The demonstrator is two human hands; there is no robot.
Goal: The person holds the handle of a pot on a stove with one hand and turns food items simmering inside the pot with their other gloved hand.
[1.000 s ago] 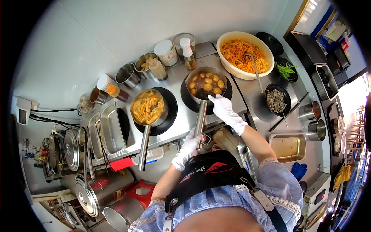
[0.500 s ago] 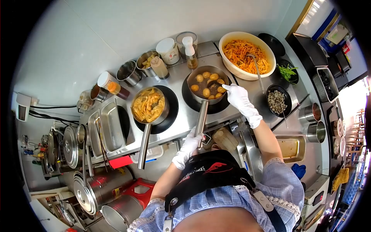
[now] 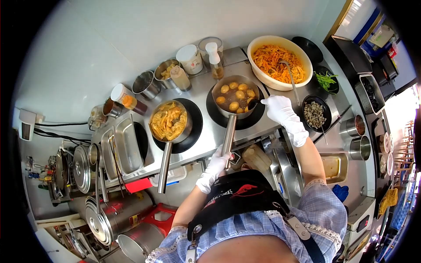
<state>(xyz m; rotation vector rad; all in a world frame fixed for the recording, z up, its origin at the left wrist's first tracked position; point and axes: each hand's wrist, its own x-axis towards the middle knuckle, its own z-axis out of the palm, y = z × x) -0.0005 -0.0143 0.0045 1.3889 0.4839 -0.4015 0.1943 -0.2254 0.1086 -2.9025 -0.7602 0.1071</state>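
My left hand, in a white glove, is wrapped round the end of the long metal handle of a saucepan. Several brown eggs lie in dark liquid inside that pan. My right hand, also gloved, is closed round a black spoon at the pan's right rim. The spoon's head is partly in the pan, and most of its handle is hidden by the hand. To the left, a second saucepan holds yellow-brown pieces of food.
A cream bowl of orange shreds with a ladle stands behind right. Black bowls hold chopped pieces and green vegetables. Bottles, including a spray bottle, line the back. Metal trays sit at left.
My right hand has moved right, bringing the spoon from among the eggs to the pan's right rim. My left hand stays on the handle.
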